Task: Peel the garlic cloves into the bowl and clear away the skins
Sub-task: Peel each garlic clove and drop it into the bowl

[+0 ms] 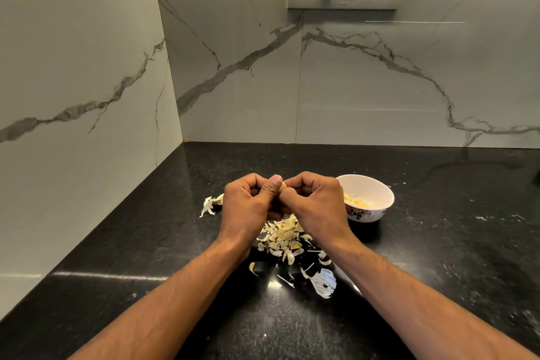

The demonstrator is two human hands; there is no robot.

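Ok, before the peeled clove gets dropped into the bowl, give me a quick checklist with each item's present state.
1. Garlic clove held by both left hand and right hand: ok.
2. Clove fully peeled: cannot tell, fingers hide it.
3. Bowl upright, beside the right hand: ok.
4. Bowl has room, few peeled cloves inside: ok.
5. Skins cleared from countertop: not ok.

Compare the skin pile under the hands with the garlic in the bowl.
The skin pile lies scattered loose on the black counter; the peeled cloves sit gathered inside the white bowl. The skins are thin, papery flakes; the cloves look plump and smooth. Both are pale yellowish.
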